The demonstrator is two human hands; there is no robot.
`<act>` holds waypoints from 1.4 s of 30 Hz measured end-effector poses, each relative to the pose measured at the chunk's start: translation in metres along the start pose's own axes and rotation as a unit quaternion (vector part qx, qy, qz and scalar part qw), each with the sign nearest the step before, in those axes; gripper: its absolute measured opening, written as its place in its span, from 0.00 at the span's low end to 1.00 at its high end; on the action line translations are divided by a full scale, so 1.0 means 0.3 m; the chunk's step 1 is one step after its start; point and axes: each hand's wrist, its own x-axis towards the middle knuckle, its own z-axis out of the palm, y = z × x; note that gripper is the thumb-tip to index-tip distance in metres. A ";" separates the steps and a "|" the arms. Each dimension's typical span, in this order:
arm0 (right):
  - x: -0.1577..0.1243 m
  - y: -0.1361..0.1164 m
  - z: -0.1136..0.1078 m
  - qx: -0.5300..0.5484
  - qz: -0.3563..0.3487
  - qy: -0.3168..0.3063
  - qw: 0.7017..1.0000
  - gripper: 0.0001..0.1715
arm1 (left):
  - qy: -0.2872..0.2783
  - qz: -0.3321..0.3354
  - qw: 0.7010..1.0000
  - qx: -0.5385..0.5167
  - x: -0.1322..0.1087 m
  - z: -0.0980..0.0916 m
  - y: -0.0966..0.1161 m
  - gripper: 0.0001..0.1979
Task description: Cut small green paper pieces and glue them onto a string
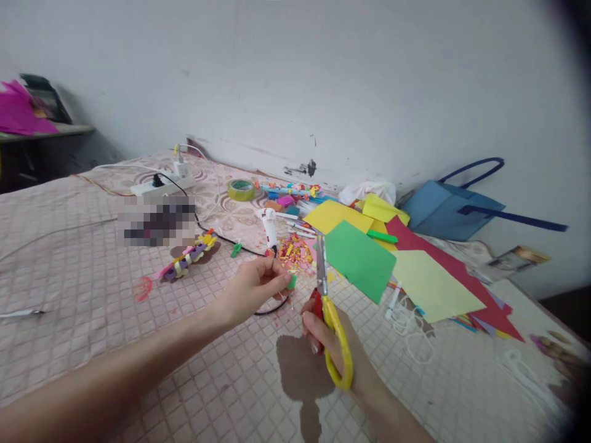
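Between the fingertips of my left hand (258, 286) is a small green paper piece (292, 282). My right hand (330, 344) grips scissors (339, 351) with one yellow and one red handle; their blades point up and away, close together. Just beyond my hands lies a heap of pink, orange and yellow paper bits (295, 255). A white glue gun (268, 227) stands behind the heap. To its right is a green paper sheet (360, 258), overlapping yellow sheets (337, 215). A decorated purple and yellow craft stick (189, 258) lies to the left of my left hand.
A power strip (164, 184) with cables sits at the back left, near a roll of tape (241, 189). Red paper (480, 289), white string (410, 326) and a blue bag (452, 209) are on the right. The wall rises behind.
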 end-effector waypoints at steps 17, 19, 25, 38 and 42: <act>0.014 -0.012 -0.007 0.038 0.009 0.091 0.995 0.16 | -0.145 -0.075 0.986 0.022 -0.029 0.052 -0.049 0.12; 0.014 -0.009 -0.009 0.028 -0.006 0.072 0.997 0.16 | -0.126 -0.075 0.989 0.003 -0.019 0.043 -0.045 0.13; 0.008 0.015 -0.011 0.017 -0.002 -0.008 1.000 0.27 | -0.032 -0.045 0.997 -0.053 0.010 -0.006 -0.006 0.13; -0.009 0.072 -0.022 -0.077 0.034 -0.064 0.994 0.27 | 0.044 -0.003 0.989 -0.142 0.028 -0.047 0.020 0.11; -0.012 0.071 -0.024 -0.102 0.000 -0.077 0.992 0.26 | 0.052 0.010 0.985 -0.162 0.033 -0.058 0.026 0.11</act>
